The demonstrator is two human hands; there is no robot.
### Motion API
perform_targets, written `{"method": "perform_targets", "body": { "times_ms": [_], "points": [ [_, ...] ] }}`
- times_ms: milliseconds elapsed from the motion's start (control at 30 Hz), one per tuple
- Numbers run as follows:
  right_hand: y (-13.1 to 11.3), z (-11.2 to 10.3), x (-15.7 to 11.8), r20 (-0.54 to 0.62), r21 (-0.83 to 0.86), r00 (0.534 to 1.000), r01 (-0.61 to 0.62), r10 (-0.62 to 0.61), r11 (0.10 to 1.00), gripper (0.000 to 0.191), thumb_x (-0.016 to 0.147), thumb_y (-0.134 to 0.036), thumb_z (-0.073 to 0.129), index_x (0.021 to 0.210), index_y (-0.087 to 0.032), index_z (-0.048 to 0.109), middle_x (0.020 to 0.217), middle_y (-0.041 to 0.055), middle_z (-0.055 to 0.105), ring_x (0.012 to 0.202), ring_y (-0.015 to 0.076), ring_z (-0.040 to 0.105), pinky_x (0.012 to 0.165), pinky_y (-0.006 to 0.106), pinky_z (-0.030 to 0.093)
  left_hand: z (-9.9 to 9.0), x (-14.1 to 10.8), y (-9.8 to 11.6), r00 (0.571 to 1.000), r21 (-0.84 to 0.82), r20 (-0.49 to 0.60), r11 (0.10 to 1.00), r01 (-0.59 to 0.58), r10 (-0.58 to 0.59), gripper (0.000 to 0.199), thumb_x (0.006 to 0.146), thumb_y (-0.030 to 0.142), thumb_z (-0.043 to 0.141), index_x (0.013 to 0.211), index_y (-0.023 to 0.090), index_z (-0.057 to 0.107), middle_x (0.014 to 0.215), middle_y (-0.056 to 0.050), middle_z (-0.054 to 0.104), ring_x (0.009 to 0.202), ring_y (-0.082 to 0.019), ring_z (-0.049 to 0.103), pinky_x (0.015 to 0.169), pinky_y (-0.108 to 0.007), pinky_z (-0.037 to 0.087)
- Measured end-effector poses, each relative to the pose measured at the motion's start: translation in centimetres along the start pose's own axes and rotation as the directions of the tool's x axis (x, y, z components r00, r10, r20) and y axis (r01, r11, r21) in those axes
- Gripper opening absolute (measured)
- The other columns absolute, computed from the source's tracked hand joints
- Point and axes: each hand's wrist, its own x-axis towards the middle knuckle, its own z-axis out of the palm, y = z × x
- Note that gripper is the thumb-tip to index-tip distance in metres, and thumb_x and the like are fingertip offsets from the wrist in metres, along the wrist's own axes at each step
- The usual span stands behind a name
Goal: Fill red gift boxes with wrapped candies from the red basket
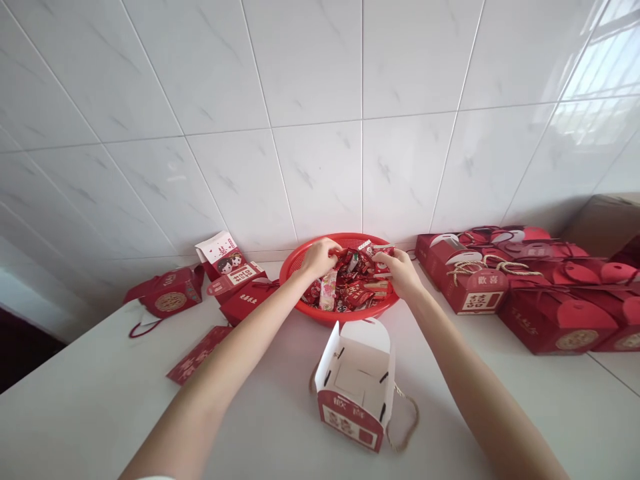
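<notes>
A round red plastic basket (pixel 300 267) stands against the tiled wall, heaped with red wrapped sweets (pixel 355 293) and a pink packet (pixel 327 291). My left hand (pixel 320 259) is over the basket's left side, its fingers down on the sweets. My right hand (pixel 397 272) is at the right side, pinching a red-and-white wrapped sweet (pixel 383 259). Below them, nearer me, lies an open white-lined red carton (pixel 356 380) with rope handles, unfolded and with nothing inside.
Several assembled red gift boxes (pixel 550 313) with rope handles crowd the white counter (pixel 100 380) on the right. At left are red boxes (pixel 171 292), a flat red card (pixel 199 355) and a cartoon-printed carton (pixel 223 257). White tiles rise behind; a cardboard box (pixel 605 223) stands far right.
</notes>
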Motion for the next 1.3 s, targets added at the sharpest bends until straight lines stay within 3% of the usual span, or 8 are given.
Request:
{"method": "perform_targets", "body": {
  "times_ms": [33,100,133,200,433,767,1033,1300],
  "points": [
    [0.0,0.1,0.0,-0.014,0.002,1.0,0.014,-0.014,1.0,0.018,0.06,-0.03,0.069,0.075,-0.022,0.062,0.067,0.0001,0.067,0.065,0.0198,0.065,0.057,0.034,0.058,0.4,0.2,0.3,0.987,0.018,0.16,0.999,-0.034,0.03,0.032,0.074,0.011,0.063,0.099,0.024,0.078,0.111,-0.005,0.075,0.106,-0.026,0.067,0.096,-0.034,0.049],
    [-0.1,0.2,-0.1,-0.028,0.01,0.998,0.049,-0.049,0.999,0.017,0.058,-0.029,0.069,0.071,-0.022,0.061,0.065,-0.0002,0.066,0.064,0.0183,0.063,0.059,0.031,0.057,1.5,0.9,0.7,0.899,0.054,0.438,0.997,-0.052,0.023,0.027,0.068,0.014,0.07,0.091,0.025,0.078,0.1,-0.003,0.077,0.097,-0.026,0.069,0.088,-0.031,0.051],
    [-0.1,0.2,-0.2,-0.025,0.012,0.998,0.061,-0.06,0.998,0.017,0.057,-0.029,0.069,0.07,-0.021,0.061,0.064,-0.0005,0.065,0.063,0.0178,0.062,0.059,0.031,0.056,2.1,1.3,0.8,0.859,0.08,0.512,0.996,-0.048,0.0,0.026,0.062,0.014,0.074,0.086,0.025,0.077,0.093,-0.004,0.077,0.093,-0.027,0.07,0.085,-0.031,0.051],
    [-0.2,0.2,-0.3,-0.005,0.007,0.997,0.075,-0.075,0.997,0.017,0.057,-0.03,0.07,0.069,-0.021,0.061,0.063,-0.001,0.064,0.064,0.0178,0.062,0.059,0.031,0.056,3.2,2.2,0.6,0.838,0.125,0.545,0.992,-0.034,-0.04,0.025,0.053,0.012,0.078,0.075,0.023,0.074,0.082,-0.005,0.076,0.085,-0.029,0.069,0.082,-0.033,0.051],
    [0.0,0.1,-0.3,-0.007,-0.025,0.997,0.07,-0.071,0.997,0.019,0.058,-0.032,0.069,0.073,-0.022,0.061,0.067,-0.0005,0.066,0.068,0.0202,0.064,0.06,0.033,0.057,4.9,3.6,-0.7,0.866,0.134,0.496,0.991,-0.011,-0.058,0.019,0.05,0.013,0.076,0.065,0.025,0.072,0.081,-0.005,0.076,0.084,-0.026,0.069,0.078,-0.03,0.051],
    [0.0,0.0,-0.4,0.009,-0.006,0.999,0.041,-0.041,0.999,0.022,0.059,-0.032,0.07,0.077,-0.023,0.061,0.069,-0.0008,0.067,0.066,0.0205,0.065,0.056,0.035,0.059,1.4,2.6,-1.7,0.923,-0.162,0.379,0.978,0.134,-0.064,0.021,0.065,0.026,0.071,0.085,0.021,0.078,0.09,-0.004,0.075,0.072,-0.02,0.064,0.062,-0.027,0.047],
    [0.1,-0.1,-0.4,0.016,0.029,1.0,0.016,-0.017,0.999,0.025,0.061,-0.033,0.072,0.081,-0.023,0.061,0.07,-0.0006,0.067,0.066,0.0228,0.067,0.05,0.037,0.06,0.3,1.8,0.4,0.964,-0.39,0.265,0.915,0.104,0.004,0.044,0.074,0.059,0.068,0.076,0.015,0.071,0.074,-0.002,0.069,0.066,-0.017,0.058,0.063,-0.028,0.045],
    [-0.6,-0.1,-0.8,0.09,0.076,0.996,-0.022,0.015,0.997,0.036,0.061,-0.038,0.082,0.089,-0.022,0.066,0.082,0.0028,0.072,0.071,0.0216,0.068,0.054,0.033,0.059,-1.6,-0.6,4.0,0.997,-0.524,-0.051,0.848,-0.077,0.059,0.053,0.077,0.067,0.066,0.077,0.015,0.071,0.077,-0.004,0.071,0.076,-0.02,0.063,0.073,-0.03,0.047]
  ]
}}
